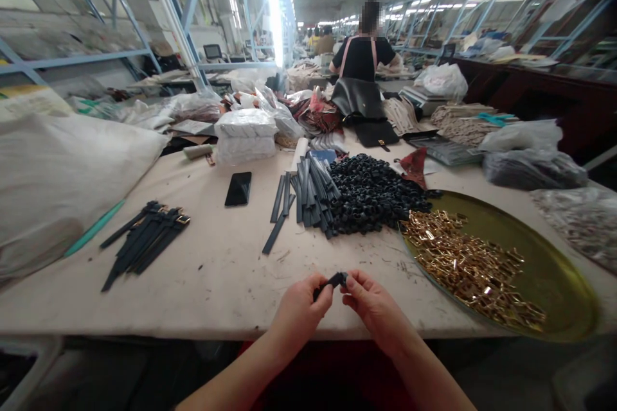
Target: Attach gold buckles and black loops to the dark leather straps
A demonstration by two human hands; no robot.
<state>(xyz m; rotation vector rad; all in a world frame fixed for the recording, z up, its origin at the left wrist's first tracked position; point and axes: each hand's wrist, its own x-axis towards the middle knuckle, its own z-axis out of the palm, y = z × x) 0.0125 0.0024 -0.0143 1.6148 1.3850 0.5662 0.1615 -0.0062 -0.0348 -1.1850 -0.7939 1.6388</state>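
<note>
A dark strap (336,280) is held between my two hands, just above the table's front edge. My left hand (304,302) grips its body between thumb and fingers. At the strap's right end, my right hand (371,302) pinches a small dark piece, perhaps a loop, partly hidden by the fingertips. Beyond my hands lie loose dark strap strips (311,196) beside a large heap of small black loops (373,196). To the right, a round golden tray (559,276) holds many gold metal buckles (475,270). Finished-looking straps with buckles (149,237) are fanned out at the left.
A black phone (238,189) lies left of the strips. White plastic-wrapped packs (245,135) and a black bag (359,99) are farther back. A large white sack (62,173) covers the left side. A person (369,51) in black is across the table.
</note>
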